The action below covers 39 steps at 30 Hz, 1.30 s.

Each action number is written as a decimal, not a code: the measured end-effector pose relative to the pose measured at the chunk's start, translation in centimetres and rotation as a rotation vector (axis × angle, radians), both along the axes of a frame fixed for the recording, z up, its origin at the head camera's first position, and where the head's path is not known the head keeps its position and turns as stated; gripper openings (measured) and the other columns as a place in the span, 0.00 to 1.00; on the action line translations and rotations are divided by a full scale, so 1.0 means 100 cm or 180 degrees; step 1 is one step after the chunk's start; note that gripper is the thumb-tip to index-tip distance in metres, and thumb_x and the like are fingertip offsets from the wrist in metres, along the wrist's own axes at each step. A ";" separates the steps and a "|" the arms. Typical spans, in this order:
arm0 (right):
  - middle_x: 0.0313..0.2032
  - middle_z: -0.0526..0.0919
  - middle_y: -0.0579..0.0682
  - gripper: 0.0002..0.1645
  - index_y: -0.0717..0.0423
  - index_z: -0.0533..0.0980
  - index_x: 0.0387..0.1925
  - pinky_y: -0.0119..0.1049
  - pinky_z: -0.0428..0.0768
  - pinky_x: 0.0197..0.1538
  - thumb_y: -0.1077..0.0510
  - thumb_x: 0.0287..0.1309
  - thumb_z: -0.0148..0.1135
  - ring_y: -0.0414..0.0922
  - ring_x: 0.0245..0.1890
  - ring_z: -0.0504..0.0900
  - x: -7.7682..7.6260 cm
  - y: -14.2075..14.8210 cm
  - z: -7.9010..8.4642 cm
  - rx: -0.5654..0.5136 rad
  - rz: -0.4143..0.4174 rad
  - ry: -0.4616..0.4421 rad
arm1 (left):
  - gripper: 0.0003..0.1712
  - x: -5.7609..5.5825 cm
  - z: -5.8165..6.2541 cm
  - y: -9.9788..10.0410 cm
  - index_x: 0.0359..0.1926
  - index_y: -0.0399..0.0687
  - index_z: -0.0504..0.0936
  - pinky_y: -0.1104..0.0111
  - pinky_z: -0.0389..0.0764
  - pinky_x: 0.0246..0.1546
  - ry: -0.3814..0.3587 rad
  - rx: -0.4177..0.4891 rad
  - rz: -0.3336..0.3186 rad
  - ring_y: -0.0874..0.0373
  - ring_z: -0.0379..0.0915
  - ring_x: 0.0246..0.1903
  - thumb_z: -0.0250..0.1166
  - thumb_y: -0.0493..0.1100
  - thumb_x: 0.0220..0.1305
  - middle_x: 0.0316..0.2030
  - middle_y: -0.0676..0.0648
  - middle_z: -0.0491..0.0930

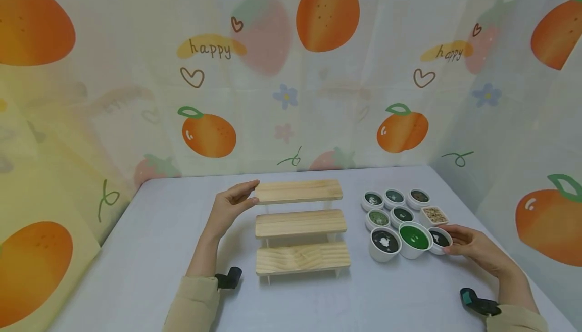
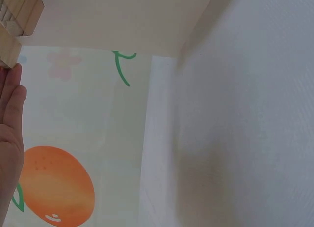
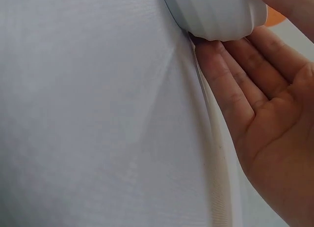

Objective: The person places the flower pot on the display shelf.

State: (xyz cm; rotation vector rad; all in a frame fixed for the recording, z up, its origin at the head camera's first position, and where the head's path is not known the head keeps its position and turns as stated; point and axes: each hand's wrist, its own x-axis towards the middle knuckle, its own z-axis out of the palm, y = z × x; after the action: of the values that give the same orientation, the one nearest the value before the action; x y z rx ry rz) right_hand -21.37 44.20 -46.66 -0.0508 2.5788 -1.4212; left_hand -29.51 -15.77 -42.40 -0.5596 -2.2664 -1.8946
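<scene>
A three-tier wooden display stand point(image 1: 301, 225) with pale boards and whitish supports stands mid-table. My left hand point(image 1: 230, 208) holds the left end of its top board, thumb at the front corner and fingers toward the back. In the left wrist view, fingertips point(image 2: 16, 92) meet the board's end point(image 2: 9, 47). On the right, my right hand point(image 1: 477, 246) grips a small white pot point(image 1: 439, 241) with dark contents, thumb in front and fingers behind. The right wrist view shows that pot's ribbed wall point(image 3: 216, 13) between thumb and fingers point(image 3: 221, 72).
Beside the held pot is a white cup with a green top point(image 1: 415, 237), then one with a dark and white top point(image 1: 384, 242). Several small round pots point(image 1: 378, 218) and a square dish of pale bits point(image 1: 434, 215) sit behind. A printed curtain point(image 1: 336, 84) surrounds the white table point(image 1: 318, 304).
</scene>
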 end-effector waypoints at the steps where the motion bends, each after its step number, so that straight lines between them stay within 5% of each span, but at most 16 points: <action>1: 0.44 0.71 0.12 0.38 0.68 0.66 0.65 0.18 0.76 0.46 0.56 0.58 0.68 0.16 0.45 0.72 0.000 0.000 0.001 0.0008 -0.0003 -0.0010 | 0.27 0.000 0.000 0.000 0.61 0.45 0.80 0.83 0.74 0.61 0.0000 0.0004 -0.0003 0.75 0.75 0.57 0.72 0.42 0.59 0.63 0.40 0.78; 10: 0.43 0.73 0.14 0.38 0.68 0.66 0.65 0.20 0.78 0.46 0.55 0.58 0.68 0.18 0.44 0.74 0.002 -0.002 0.005 0.0058 -0.0055 -0.0071 | 0.27 -0.001 0.002 -0.001 0.60 0.45 0.80 0.84 0.74 0.61 -0.0047 -0.0004 0.0008 0.75 0.75 0.56 0.72 0.42 0.59 0.62 0.40 0.78; 19: 0.43 0.70 0.10 0.36 0.64 0.68 0.65 0.27 0.77 0.46 0.50 0.61 0.66 0.13 0.43 0.66 0.008 0.000 0.011 0.0539 -0.0145 0.0100 | 0.27 -0.001 0.005 -0.002 0.61 0.45 0.80 0.83 0.74 0.61 -0.0082 0.0007 -0.0004 0.75 0.75 0.57 0.72 0.42 0.59 0.63 0.40 0.77; 26: 0.43 0.69 0.10 0.35 0.63 0.68 0.65 0.22 0.75 0.43 0.49 0.62 0.65 0.13 0.43 0.66 0.012 0.004 0.020 0.0639 -0.0228 0.0245 | 0.27 -0.001 0.006 -0.002 0.60 0.44 0.80 0.83 0.74 0.61 -0.0096 0.0072 -0.0047 0.74 0.75 0.56 0.72 0.41 0.59 0.62 0.39 0.77; 31: 0.42 0.65 0.10 0.37 0.58 0.67 0.67 0.51 0.80 0.54 0.45 0.62 0.65 0.14 0.42 0.62 0.013 0.003 0.033 0.0717 -0.0349 0.0222 | 0.27 -0.001 0.006 -0.001 0.60 0.44 0.80 0.83 0.74 0.61 -0.0091 0.0069 -0.0046 0.74 0.75 0.56 0.71 0.41 0.60 0.63 0.39 0.77; 34: 0.41 0.63 0.10 0.40 0.58 0.66 0.68 0.65 0.75 0.55 0.43 0.62 0.64 0.25 0.49 0.69 0.012 -0.001 0.041 0.0717 -0.0391 0.0167 | 0.27 -0.001 0.007 -0.001 0.60 0.45 0.80 0.83 0.74 0.61 -0.0092 0.0075 -0.0037 0.73 0.75 0.56 0.72 0.42 0.59 0.62 0.40 0.78; 37: 0.41 0.63 0.11 0.41 0.58 0.65 0.69 0.66 0.74 0.54 0.41 0.62 0.64 0.49 0.59 0.73 0.010 -0.005 0.047 0.0774 -0.0410 0.0163 | 0.27 0.000 0.007 -0.001 0.60 0.45 0.81 0.83 0.74 0.61 -0.0109 0.0087 -0.0031 0.73 0.75 0.56 0.72 0.42 0.59 0.62 0.40 0.78; 39: 0.42 0.63 0.11 0.41 0.58 0.66 0.68 0.65 0.74 0.54 0.41 0.61 0.64 0.56 0.61 0.70 0.009 -0.009 0.051 0.0798 -0.0400 0.0197 | 0.27 0.000 0.008 -0.001 0.60 0.46 0.81 0.83 0.74 0.61 -0.0114 0.0082 -0.0024 0.72 0.75 0.56 0.72 0.42 0.59 0.62 0.41 0.78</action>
State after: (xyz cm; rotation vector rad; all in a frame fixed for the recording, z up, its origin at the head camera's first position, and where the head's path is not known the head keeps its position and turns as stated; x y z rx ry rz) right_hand -20.48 43.28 -41.55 0.1070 2.8347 -1.1384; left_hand -29.48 -15.91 -41.65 -0.5359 -2.2612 -1.9498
